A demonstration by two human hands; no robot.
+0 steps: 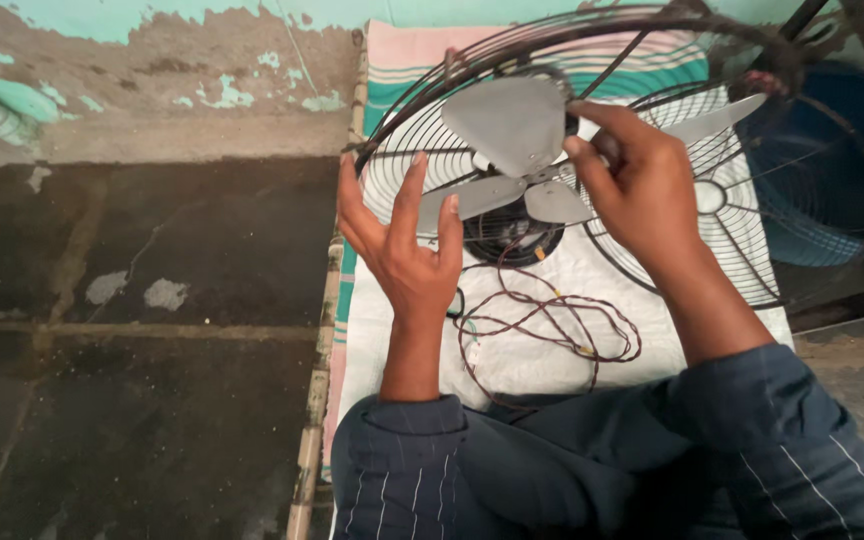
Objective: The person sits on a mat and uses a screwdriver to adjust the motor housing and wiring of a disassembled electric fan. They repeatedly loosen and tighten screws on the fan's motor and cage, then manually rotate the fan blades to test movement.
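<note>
A grey fan blade set (pixel 507 125) sits on a black fan motor (pixel 512 235) inside a round wire guard (pixel 432 150). My right hand (pixel 637 185) grips the blade hub from the right, fingers curled around it. Palm up and fingers spread, my left hand (pixel 402 245) rests against the lower left rim of the guard, touching a blade tip. A second wire guard (pixel 742 230) lies behind my right hand.
A twisted brown cord (pixel 552 325) trails from the motor over a white cloth (pixel 552 360) on a striped mat (pixel 392 60). Dark stone floor (pixel 152 300) lies to the left, a peeling wall (pixel 152 70) beyond, a blue object (pixel 842 150) at right.
</note>
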